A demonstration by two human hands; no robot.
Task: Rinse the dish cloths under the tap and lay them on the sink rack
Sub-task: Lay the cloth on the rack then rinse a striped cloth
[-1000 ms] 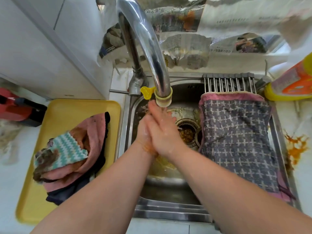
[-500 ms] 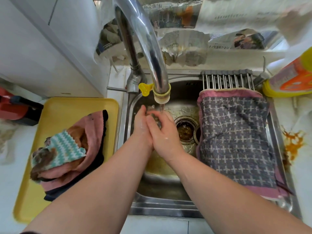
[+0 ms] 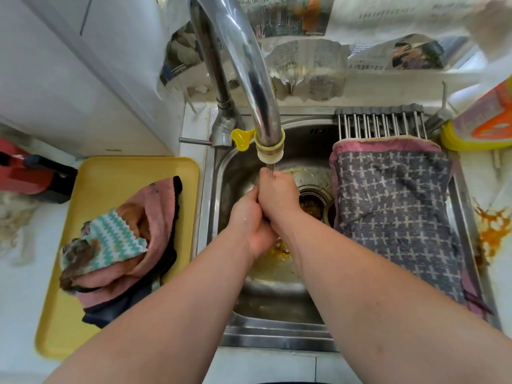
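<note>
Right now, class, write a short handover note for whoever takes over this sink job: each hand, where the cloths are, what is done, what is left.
Left hand and right hand: pressed together under the running tap, over the sink; any cloth between them is hidden.
Done: the grey cross-patterned cloth lies spread on the sink rack.
Left: the stained cloth pile on the yellow tray, left of the sink, needs rinsing and laying out.

Bright, soft daylight comes from the upper right of the frame, where the background bleaches to white and smears. Long glare streaks run down the chrome tap (image 3: 250, 79). Shadows are faint. The wide-angle lens bows lines at the edges.
</note>
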